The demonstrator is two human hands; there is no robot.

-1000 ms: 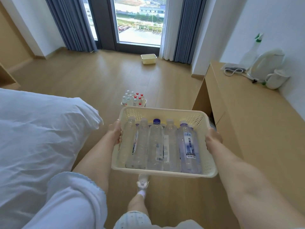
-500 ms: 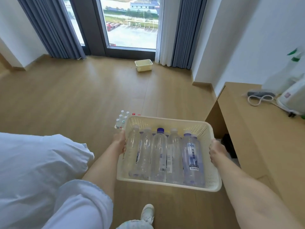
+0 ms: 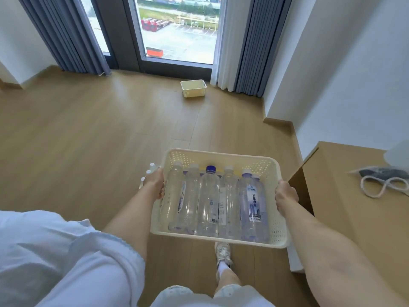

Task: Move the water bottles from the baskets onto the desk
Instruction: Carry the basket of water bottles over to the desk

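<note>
Wooden floor [image 3: 93, 134] runs up to a tall window [image 3: 179, 29] flanked by blue-grey curtains [image 3: 66, 34], with a small cream basket [image 3: 193, 88] sitting on the boards near the glass. Both hands carry a larger cream basket [image 3: 221, 157] above the floor: left hand [image 3: 155, 183] curled over its left rim, right hand [image 3: 285, 197] gripping the right rim. Water bottles [image 3: 209, 200] lie side by side inside. Just right, the wooden bench [image 3: 358, 218] holds a coiled white cord [image 3: 382, 187] near its far edge.
</note>
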